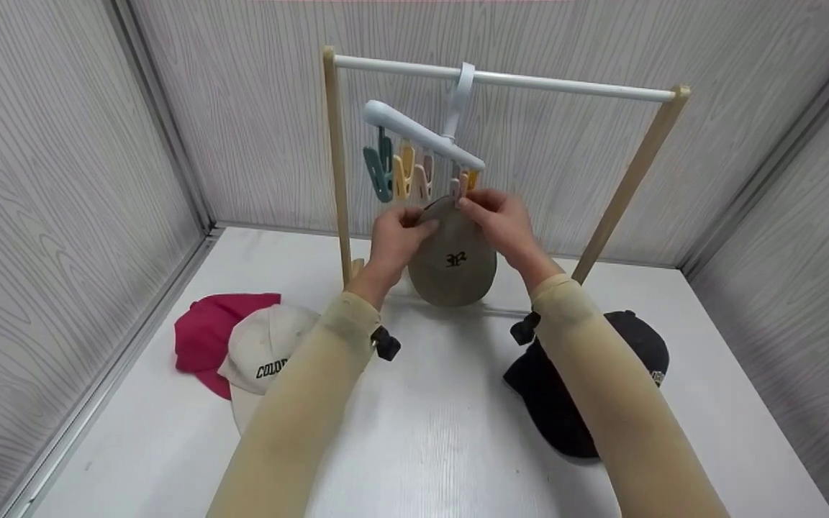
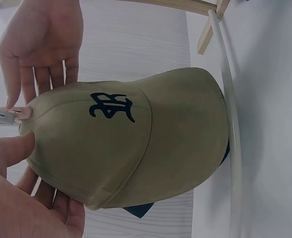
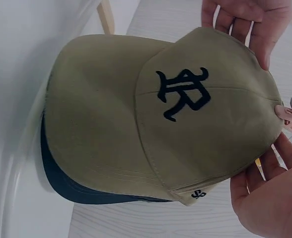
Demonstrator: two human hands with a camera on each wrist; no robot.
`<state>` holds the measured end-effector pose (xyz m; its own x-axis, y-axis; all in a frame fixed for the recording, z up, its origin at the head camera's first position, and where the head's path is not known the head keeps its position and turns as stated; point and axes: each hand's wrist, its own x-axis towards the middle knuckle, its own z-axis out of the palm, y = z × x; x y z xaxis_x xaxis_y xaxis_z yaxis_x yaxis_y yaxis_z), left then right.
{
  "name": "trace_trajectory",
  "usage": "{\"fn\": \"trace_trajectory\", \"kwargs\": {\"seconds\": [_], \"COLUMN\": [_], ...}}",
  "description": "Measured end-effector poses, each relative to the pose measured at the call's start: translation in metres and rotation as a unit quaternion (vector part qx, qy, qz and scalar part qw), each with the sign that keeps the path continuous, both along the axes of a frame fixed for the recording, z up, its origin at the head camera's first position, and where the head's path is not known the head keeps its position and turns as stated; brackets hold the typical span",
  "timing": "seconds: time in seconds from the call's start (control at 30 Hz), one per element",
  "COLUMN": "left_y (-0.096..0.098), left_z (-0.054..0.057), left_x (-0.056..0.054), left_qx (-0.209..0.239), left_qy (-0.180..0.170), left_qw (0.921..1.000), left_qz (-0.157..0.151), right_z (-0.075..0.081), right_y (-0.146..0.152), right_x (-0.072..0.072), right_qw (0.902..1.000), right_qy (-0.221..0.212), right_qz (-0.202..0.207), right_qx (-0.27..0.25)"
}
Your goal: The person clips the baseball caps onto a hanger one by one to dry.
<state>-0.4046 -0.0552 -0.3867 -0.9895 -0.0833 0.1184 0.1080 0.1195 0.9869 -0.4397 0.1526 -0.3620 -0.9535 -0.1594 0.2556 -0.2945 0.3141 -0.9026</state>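
Just below the hanger (image 1: 422,135), the raised left hand (image 1: 393,243) pinches the olive cap (image 1: 453,279) by its crown, fingers nearly closed; the raised right hand (image 1: 506,221), fingers likewise, pinches the pink clip (image 1: 463,184).

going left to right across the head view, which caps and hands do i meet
Crimson fabric cap → cream fabric cap with black lettering → left hand → olive-tan fabric cap with a dark emblem → right hand → black curved-brim cap, partly hidden by the right sleeve.
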Motion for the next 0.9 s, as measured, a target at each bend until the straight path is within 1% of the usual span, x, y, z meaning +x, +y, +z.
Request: {"fn": "trace_trajectory", "kwargs": {"seconds": [0.13,0.3,0.37,0.53,0.73,0.9], "left_y": [-0.001,-0.003,-0.004,-0.006,-0.008,-0.011], "left_z": [-0.001,-0.006,-0.008,-0.014,-0.022,-0.032], "left_x": [0.0,0.001,0.002,0.005,0.008,0.009], "left_qx": [-0.007,-0.027,-0.037,-0.074,-0.118,-0.138], "left_qy": [0.001,0.012,0.017,0.036,0.046,0.057], "left_qw": [1.0,0.9996,0.9992,0.9966,0.992,0.9889], "left_qz": [-0.002,0.001,0.002,-0.005,-0.001,-0.001], "right_z": [-0.009,-0.018,-0.022,-0.036,-0.052,-0.063], "right_y": [0.001,0.0,0.0,0.002,0.005,0.009], "right_x": [0.005,0.011,0.014,0.019,0.026,0.031], "right_qw": [0.9983,0.9909,0.9879,0.9822,0.9787,0.9771], "right_qy": [0.035,0.059,0.071,0.105,0.124,0.137], "right_qz": [0.0,-0.009,-0.008,-0.012,-0.027,-0.036], "right_qx": [0.046,0.121,0.137,0.156,0.161,0.158]}}
